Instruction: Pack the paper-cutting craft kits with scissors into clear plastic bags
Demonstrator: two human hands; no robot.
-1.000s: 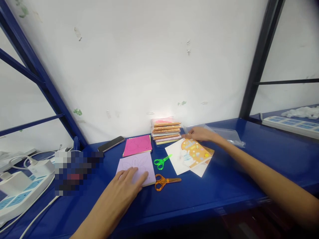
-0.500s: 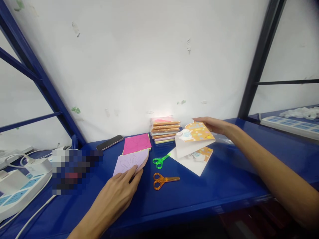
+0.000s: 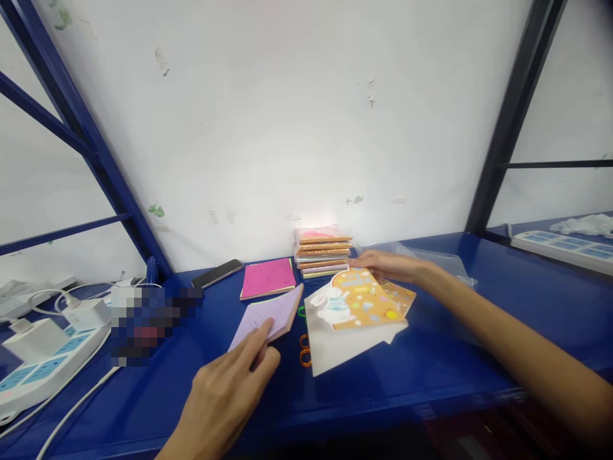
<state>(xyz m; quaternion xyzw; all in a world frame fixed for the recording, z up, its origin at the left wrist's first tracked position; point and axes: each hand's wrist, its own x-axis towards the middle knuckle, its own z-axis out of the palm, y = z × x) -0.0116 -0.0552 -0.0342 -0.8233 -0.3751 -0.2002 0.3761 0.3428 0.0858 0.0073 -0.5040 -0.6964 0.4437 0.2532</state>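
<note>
Nearest on the blue surface is the left hand, and its grip is narrow: the fingers lie on top of the purple pad, and the thumb seems to be at the side or below. This pad is tilted, with its right edge raised from the surface. If the fingers press only near the close edge, I think the pad could slip out or its sheets could fan apart.

Just beside it, the orange scissors show only their handles, because the printed card with a white rabbit covers the rest. Behind them the green scissors are also mostly hidden. I cannot tell whether the card touches the blades; if it does, a careless pull could catch its edge or push the scissors away.

The right hand holds this card by its far edge, the grip being closed on it. Since the near part has no support from the fingers, it could bend or drop. Another card lies partly underneath and could be dragged along.

Farther, there are the pink pad and the phone. A stack of wrapped packs stands near the right fingertips, so a wide movement could topple it, while clear plastic lies behind the right forearm
</note>
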